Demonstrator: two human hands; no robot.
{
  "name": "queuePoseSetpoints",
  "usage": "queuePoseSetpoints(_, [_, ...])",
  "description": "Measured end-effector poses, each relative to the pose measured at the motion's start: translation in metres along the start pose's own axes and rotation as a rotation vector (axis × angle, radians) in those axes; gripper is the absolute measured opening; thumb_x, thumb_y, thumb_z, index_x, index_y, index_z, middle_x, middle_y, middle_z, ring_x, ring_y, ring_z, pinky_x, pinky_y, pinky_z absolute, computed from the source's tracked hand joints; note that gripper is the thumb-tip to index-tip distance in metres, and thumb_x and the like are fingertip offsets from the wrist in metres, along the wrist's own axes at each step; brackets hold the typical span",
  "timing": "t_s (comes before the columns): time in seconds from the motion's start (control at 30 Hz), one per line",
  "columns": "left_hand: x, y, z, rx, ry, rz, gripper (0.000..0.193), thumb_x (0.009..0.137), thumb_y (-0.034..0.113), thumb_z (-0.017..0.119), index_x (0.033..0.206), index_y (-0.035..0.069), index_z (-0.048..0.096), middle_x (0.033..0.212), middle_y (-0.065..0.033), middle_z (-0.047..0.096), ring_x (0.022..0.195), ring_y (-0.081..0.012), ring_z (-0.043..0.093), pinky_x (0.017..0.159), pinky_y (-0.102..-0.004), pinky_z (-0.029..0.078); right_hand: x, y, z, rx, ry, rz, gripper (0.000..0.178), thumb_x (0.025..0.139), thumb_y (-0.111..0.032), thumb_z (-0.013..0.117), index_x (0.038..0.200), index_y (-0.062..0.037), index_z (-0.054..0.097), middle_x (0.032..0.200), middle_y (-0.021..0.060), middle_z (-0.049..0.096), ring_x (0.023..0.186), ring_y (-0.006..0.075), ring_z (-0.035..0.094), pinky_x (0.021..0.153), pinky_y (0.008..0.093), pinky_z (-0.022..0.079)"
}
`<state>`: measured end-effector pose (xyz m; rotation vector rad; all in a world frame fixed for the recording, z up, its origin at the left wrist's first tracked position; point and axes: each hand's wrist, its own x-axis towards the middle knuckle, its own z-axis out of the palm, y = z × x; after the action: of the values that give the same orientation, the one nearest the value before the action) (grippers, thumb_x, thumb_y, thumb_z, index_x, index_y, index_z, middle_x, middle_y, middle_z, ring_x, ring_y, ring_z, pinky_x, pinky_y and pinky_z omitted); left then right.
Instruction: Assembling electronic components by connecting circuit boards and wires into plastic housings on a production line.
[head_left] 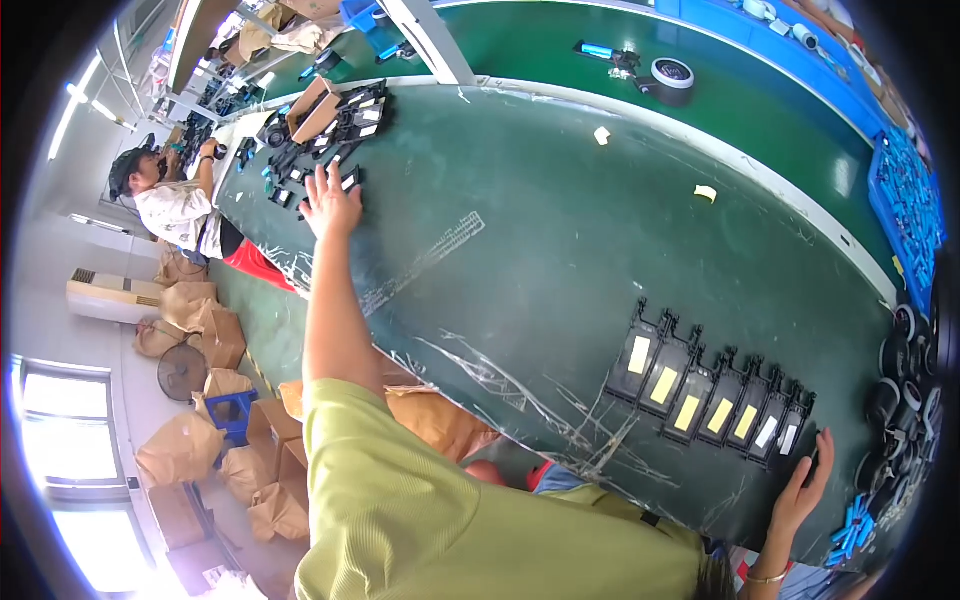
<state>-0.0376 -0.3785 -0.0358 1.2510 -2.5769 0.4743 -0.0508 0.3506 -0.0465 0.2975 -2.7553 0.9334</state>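
Observation:
My left hand [332, 205] reaches far across the green worktable [540, 230], fingers spread, at the near edge of a heap of black plastic parts [362, 118], some with white labels. One small black part [350, 180] lies right beside its fingers. On the right side of the table, a row of flat black plastic housings [688, 395] lies side by side, slightly fanned, with pale yellow and white stickers on them. My right hand [800, 492] rests at the right end of this row, thumb and fingers apart, holding nothing that I can see.
Blue cylinders [852, 530] and black wheels [890, 400] lie at the right edge. A blue tray [905, 205] holds many blue pieces. A wheel assembly [670, 75] sits on the green belt beyond. A co-worker [180, 205] works at the far left. An open cardboard box [314, 110] stands among the parts.

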Motion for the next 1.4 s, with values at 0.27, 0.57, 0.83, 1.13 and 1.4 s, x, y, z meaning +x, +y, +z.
queuePoseSetpoints(0.27, [0.004, 0.009, 0.0, -0.118, -0.211, 0.067, 0.055, 0.084, 0.058, 0.039, 0.13, 0.028, 0.04, 0.142, -0.0035, 0.026, 0.132, -0.0257, 0.023, 0.1, -0.0592, 0.018, 0.004, -0.003, 0.001, -0.051, -0.005, 0.02, 0.031, 0.09, -0.014, 0.043, 0.116, 0.0028, 0.047, 0.125, 0.0177, 0.046, 0.118, 0.0296, 0.042, 0.101, 0.0365, 0.028])
queuePoseSetpoints(0.57, [-0.178, 0.115, -0.11, -0.37, -0.073, 0.827, 0.041, 0.081, 0.023, 0.057, 0.12, 0.016, 0.05, 0.131, -0.0096, 0.041, 0.124, -0.03, 0.036, 0.096, -0.0525, 0.03, 0.005, -0.009, 0.003, 0.024, 0.017, -0.001, 0.029, 0.09, -0.014, 0.045, 0.115, 0.0011, 0.05, 0.122, 0.0159, 0.049, 0.115, 0.0272, 0.045, 0.099, 0.0336, 0.03])
queuePoseSetpoints(0.83, [-0.211, 0.126, -0.156, -0.657, 0.168, 0.754, 0.041, 0.077, 0.025, 0.064, 0.11, 0.002, 0.054, 0.103, -0.0143, 0.055, 0.092, -0.0291, 0.052, 0.08, -0.0401, 0.04, 0.005, -0.015, 0.005, 0.142, 0.058, -0.042, 0.028, 0.087, -0.011, 0.047, 0.111, 0.0028, 0.051, 0.117, 0.0167, 0.052, 0.112, 0.0284, 0.047, 0.098, 0.0346, 0.032])
queuePoseSetpoints(1.13, [-0.263, 0.144, -0.148, -0.777, -0.136, 0.838, 0.023, 0.077, 0.016, 0.062, 0.097, 0.006, 0.059, 0.114, -0.0148, 0.053, 0.107, -0.0312, 0.052, 0.09, -0.0432, 0.039, -0.001, -0.005, 0.0, 0.239, 0.088, -0.042, 0.027, 0.087, -0.01, 0.048, 0.111, 0.003, 0.051, 0.116, 0.0157, 0.053, 0.109, 0.0272, 0.05, 0.096, 0.0337, 0.035])
queuePoseSetpoints(1.4, [-0.267, 0.155, -0.153, -1.026, -0.212, 1.011, 0.022, 0.077, 0.009, 0.06, 0.098, 0.004, 0.06, 0.112, -0.0136, 0.057, 0.107, -0.0304, 0.053, 0.093, -0.0409, 0.039, 0.002, -0.011, 0.0, 0.183, 0.061, -0.024, 0.028, 0.085, -0.008, 0.05, 0.112, 0.0005, 0.052, 0.114, 0.0159, 0.054, 0.108, 0.0283, 0.05, 0.094, 0.0336, 0.036])
